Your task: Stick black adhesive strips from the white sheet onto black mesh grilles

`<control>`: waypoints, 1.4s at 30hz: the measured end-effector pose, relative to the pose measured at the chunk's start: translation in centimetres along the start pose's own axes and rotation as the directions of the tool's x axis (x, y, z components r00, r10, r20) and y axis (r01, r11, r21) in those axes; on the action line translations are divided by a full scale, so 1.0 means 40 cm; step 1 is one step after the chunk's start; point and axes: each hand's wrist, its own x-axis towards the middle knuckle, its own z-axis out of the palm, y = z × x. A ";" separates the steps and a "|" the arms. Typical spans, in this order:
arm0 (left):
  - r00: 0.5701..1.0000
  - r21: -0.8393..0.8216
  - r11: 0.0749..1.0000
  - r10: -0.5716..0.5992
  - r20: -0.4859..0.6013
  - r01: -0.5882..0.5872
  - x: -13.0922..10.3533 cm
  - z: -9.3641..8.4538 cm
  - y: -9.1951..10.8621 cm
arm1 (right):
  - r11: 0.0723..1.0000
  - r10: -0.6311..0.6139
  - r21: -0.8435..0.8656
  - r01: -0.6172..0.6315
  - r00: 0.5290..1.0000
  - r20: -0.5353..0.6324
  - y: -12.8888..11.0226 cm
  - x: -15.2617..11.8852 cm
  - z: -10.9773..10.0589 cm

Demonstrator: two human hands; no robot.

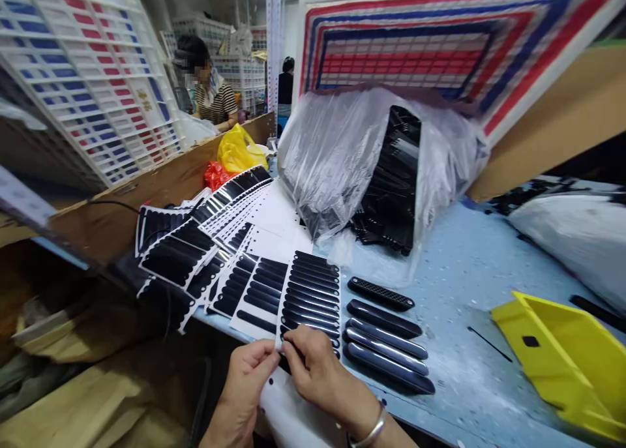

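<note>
A white sheet of glossy black strip stickers lies at the front edge of the bench. At its near left corner, my left hand pinches the sheet between thumb and index finger. Right beside it, my right hand is closed in a pinch over the sheet's near end; what its fingertips hold is hidden. Several glossy black bar-shaped parts lie in a row to the right of the sheet. Behind them sits a similar black part with a textured face.
More sticker sheets fan out to the left. A clear plastic bag of black parts stands behind. At right are a yellow bin and a white bag. A wooden board edges the bench; a person sits beyond it.
</note>
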 end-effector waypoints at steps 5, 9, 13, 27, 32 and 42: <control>0.988 -0.038 0.998 0.049 -0.149 -0.055 0.027 -0.019 0.009 | 0.998 0.067 0.026 -0.065 0.995 -0.076 0.006 -0.012 -0.073; 0.961 0.007 0.989 0.147 -0.234 -0.150 0.103 -0.036 0.065 | 0.994 0.089 0.077 -0.071 0.960 -0.266 0.046 -0.038 -0.196; 0.935 0.241 0.932 0.314 -0.166 -0.271 0.200 -0.024 0.125 | 0.969 0.245 0.165 -0.186 0.823 -0.512 0.106 -0.093 -0.333; 0.843 0.710 0.548 0.524 0.120 -0.442 0.127 0.115 0.159 | 0.956 0.287 0.230 -0.184 0.759 -0.584 0.125 -0.199 -0.409; 0.913 0.283 0.957 -0.061 0.403 -0.061 0.064 0.275 0.088 | 0.998 0.037 0.065 -0.006 0.877 -0.480 0.069 -0.176 -0.404; 0.816 0.041 0.994 -0.107 0.569 0.102 0.076 0.306 0.130 | 0.992 0.101 0.112 -0.066 0.934 -0.343 0.094 -0.225 -0.422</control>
